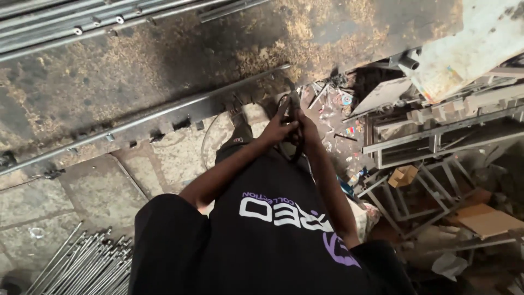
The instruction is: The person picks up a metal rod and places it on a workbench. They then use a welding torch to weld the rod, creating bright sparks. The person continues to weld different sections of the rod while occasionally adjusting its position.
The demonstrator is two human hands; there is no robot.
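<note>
Left hand (278,130) and right hand (307,127), just right of the frame's centre, are both curled shut around a dark handled tool (289,106), apparently pliers, whose tip points up toward a long steel bar (164,117). The bar runs diagonally from the left edge to upper centre, with short tabs hanging along its underside. Below lies a stone-slab floor (93,191). A bundle of thin metal rods (93,267) fills the lower left; welded metal frames (431,147) and cardboard scraps (486,221) crowd the right.
</note>
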